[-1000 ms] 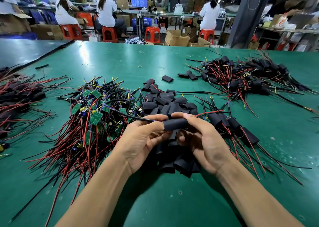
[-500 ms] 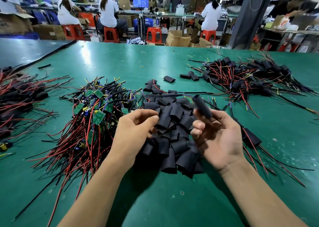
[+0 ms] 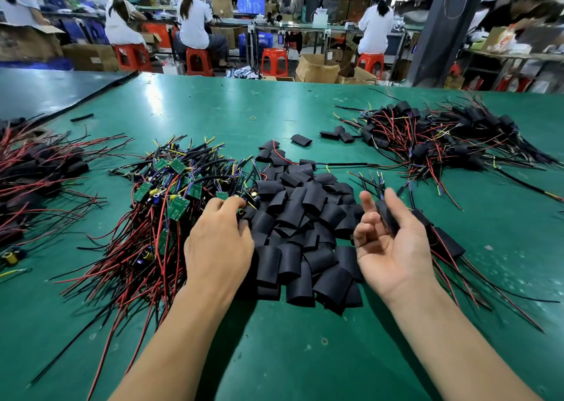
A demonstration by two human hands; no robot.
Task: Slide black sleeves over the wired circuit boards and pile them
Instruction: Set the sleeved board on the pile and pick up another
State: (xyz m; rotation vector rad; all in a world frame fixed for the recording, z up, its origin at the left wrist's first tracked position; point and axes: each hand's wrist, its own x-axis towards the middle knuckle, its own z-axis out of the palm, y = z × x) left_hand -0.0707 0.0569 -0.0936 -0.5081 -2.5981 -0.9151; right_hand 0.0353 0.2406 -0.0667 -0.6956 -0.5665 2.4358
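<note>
A tangle of bare green circuit boards (image 3: 175, 187) with red and black wires lies left of centre on the green table (image 3: 274, 355). A heap of loose black sleeves (image 3: 299, 226) sits in the middle. My left hand (image 3: 218, 242) reaches over the boundary of the two heaps, and its curled fingertips pinch a wired circuit board (image 3: 244, 197) at the board pile's right edge. My right hand (image 3: 393, 251) is palm up to the right of the sleeves. It holds a black sleeved board (image 3: 385, 216) between thumb and loosely curled fingers. Under it lie a few sleeved boards (image 3: 447, 245).
A large pile of sleeved boards (image 3: 442, 138) is at the back right, and another wire pile (image 3: 36, 171) is at the left edge. Stray sleeves (image 3: 301, 140) lie behind the heap. Seated workers on red stools (image 3: 195, 60) and cardboard boxes stand beyond the table.
Both hands held one sleeve together a second ago. Since then the right hand has carried it off to the right and turned palm up. The left hand has moved forward to the board pile.
</note>
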